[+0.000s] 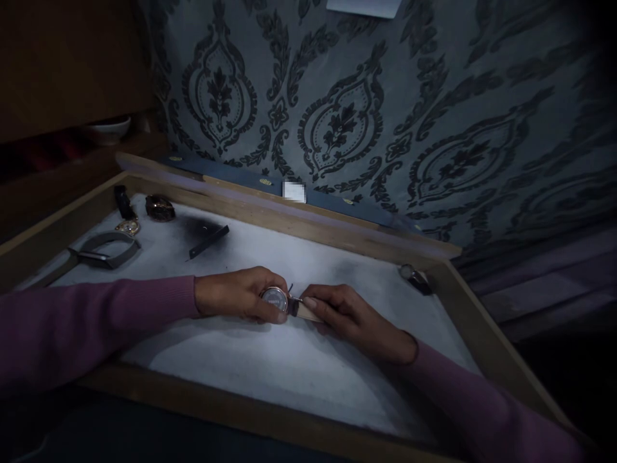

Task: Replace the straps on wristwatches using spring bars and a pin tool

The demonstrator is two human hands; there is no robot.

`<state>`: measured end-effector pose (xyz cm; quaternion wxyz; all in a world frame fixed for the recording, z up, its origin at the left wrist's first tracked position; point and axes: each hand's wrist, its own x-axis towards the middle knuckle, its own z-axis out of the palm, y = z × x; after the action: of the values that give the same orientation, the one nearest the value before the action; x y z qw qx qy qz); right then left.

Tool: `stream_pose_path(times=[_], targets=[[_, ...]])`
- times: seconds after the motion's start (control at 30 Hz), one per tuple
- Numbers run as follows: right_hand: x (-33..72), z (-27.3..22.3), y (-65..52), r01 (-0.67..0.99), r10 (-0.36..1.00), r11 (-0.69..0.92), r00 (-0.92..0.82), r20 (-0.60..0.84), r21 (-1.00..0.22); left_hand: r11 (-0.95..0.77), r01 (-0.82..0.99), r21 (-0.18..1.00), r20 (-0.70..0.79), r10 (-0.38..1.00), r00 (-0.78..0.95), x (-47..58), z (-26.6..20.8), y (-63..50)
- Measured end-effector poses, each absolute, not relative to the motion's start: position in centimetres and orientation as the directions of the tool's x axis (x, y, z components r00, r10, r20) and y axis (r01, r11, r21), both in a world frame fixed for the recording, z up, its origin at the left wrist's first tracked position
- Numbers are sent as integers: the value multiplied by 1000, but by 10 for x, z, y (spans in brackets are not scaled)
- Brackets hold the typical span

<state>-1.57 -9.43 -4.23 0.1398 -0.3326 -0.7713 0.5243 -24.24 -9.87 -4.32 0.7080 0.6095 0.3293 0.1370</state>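
Note:
Over the white bottom of a wooden tray [231,347], my left hand [241,292] is closed around the round case of a wristwatch [274,298], its thumb along the lower edge. The case has a shiny rim, and a strap with a dark part and a pale tan part runs off to the right. My right hand [344,315] pinches that watch strap [308,313] near the case, thumb and fingers pressed together. A thin dark piece sticks up between the hands; I cannot make out what it is.
Left in the tray lie a dark-strapped watch [127,225], a dark brown coiled watch [159,207] and a grey band [110,249]. A slim dark strip [209,242] lies behind my left hand. Another watch [415,278] sits near the right wall. Patterned wallpaper [337,122] rises behind.

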Motion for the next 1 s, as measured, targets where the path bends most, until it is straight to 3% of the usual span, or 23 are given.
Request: stream_pose_path(times=[0.37,1.0], targets=[[-14,-42,-91,380,611,207,-770,-184,-901,99,257,961,-266,585,766,-243,-41,-99],[-13,-42,-91,373,597,219,-782,-178,-902,93,262,961,-266,580,770,-243,-41,-99]])
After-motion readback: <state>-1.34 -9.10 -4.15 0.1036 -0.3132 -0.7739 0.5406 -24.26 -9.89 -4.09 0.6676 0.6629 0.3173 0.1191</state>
